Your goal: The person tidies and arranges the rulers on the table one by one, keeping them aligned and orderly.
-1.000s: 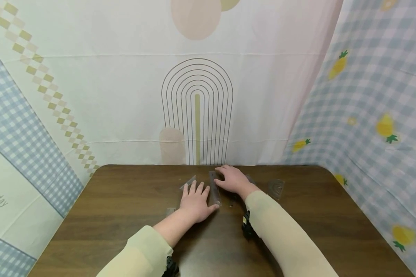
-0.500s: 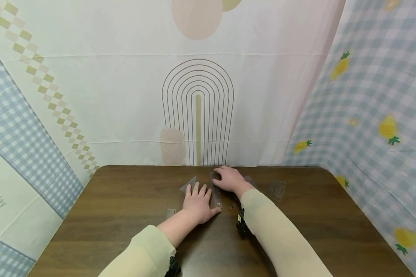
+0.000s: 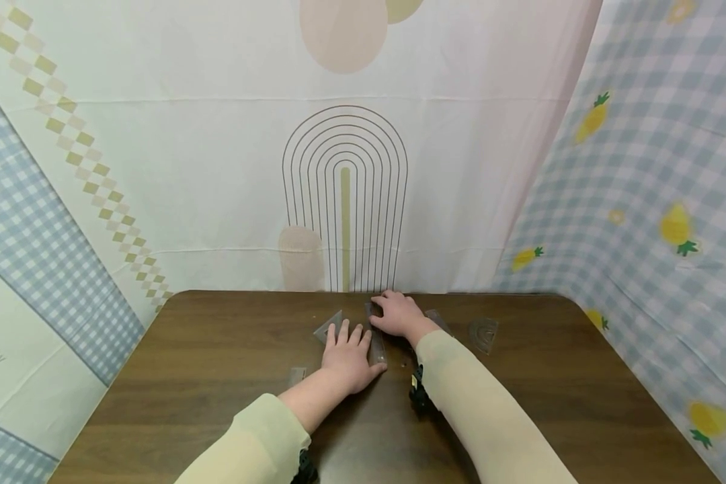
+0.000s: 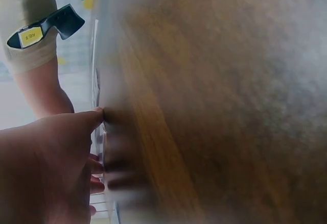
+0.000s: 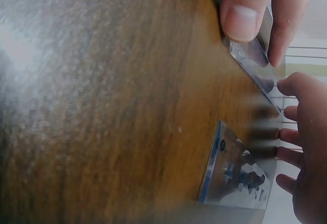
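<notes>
A long clear plastic ruler (image 3: 378,353) lies on the wooden table between the two hands. My left hand (image 3: 347,359) is spread flat to its left, thumb tip at the ruler's near end. Under those fingertips a clear set square (image 3: 331,326) is partly covered. My right hand (image 3: 397,314) reaches over the far end of the ruler, thumb and fingers touching it. In the right wrist view, the right thumb (image 5: 240,20) rests at a clear plastic edge, and a clear flat piece with cut-outs (image 5: 237,175) lies below.
A clear protractor-like piece (image 3: 483,335) lies to the right, and another clear piece (image 3: 438,319) is partly behind the right wrist. A small clear piece (image 3: 298,374) lies by the left forearm. Patterned cloth hangs behind the table (image 3: 218,403).
The left hand has shifted slightly to the right and the right hand slightly to the left. More of the set square shows; the ruler has barely moved.
</notes>
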A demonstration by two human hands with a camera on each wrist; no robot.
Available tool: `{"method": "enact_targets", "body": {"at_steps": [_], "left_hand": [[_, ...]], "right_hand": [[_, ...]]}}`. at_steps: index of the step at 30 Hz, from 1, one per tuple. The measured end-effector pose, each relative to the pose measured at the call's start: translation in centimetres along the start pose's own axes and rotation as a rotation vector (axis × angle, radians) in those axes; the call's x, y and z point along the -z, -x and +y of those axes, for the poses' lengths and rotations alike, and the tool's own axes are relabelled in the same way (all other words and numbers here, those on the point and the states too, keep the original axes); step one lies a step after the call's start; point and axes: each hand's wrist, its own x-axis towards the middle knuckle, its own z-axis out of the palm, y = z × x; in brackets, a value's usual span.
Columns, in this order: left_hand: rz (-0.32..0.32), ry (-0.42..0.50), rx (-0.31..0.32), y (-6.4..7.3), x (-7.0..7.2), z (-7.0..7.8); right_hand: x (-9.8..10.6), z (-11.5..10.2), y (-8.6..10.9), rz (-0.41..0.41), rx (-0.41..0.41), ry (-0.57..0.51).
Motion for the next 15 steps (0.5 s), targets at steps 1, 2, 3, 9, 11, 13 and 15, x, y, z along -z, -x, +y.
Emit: {"method": "enact_targets", "body": {"at_steps": [1, 2, 3, 9, 11, 13, 15], "left_hand": [[0.001, 0.0, 0.001, 0.01, 0.06, 0.03], [0.0, 0.0, 0.002, -0.01, 0.05, 0.03], [-0.001, 0.001, 0.004, -0.04, 0.07, 0.03], [-0.008, -0.002, 0.012, -0.29, -0.01, 0.06], [-0.014, 0.0, 0.014, -0.26, 0.07, 0.1], [-0.015, 0.005, 0.016, -0.24, 0.15, 0.12], [-0.017, 0.009, 0.019, -0.19, 0.22, 0.15]], "right_hand": [[0.02, -0.01, 0.01, 0.0, 0.0, 0.001], [0.05, -0.03, 0.03, 0.0, 0.0, 0.002], [0.08, -0.05, 0.07, 0.0, 0.0, 0.002], [0.03, -0.01, 0.08, -0.007, -0.002, -0.005], [-0.08, 0.05, -0.01, -0.007, -0.002, 0.0], [-0.16, 0.09, -0.12, -0.004, -0.003, 0.006], [-0.21, 0.1, -0.19, -0.001, -0.004, 0.007]]}}
